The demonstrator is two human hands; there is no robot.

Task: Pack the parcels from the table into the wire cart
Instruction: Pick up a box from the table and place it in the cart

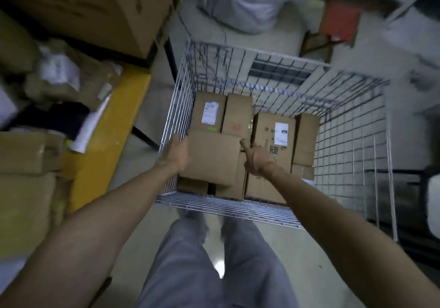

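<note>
**Two hands on one plain box, near left corner of the cart**

We see both hands down inside the wire cart (226, 209), with a plain box (212, 157) between them. The left hand (177, 154) lies flat against the box's left side, by the cart's left wall, thumb pointing up. Its fingers are hidden behind the box, so we cannot tell how far they curl. The right hand (258, 159) grips the box's right side, index finger stretched to the far right corner of the lid and the other fingers curled at the edge.

The plain box sits at the cart's near left corner, on top of lower boxes whose edges show beneath it. Along the far left wall we note a labelled box (209, 113) and a brown box (238, 114) touching it. Right of the hands is a printed box (273, 129) with a white label, more cartons beside it toward the right wall.

Left of the cart, a yellow-edged tabletop (107, 145) carries blurred parcels (69, 81) and a big carton (90, 5). White sacks (257, 3) lie on the floor beyond the far edge. Grey trousers (190, 260) show at the bottom.
</note>
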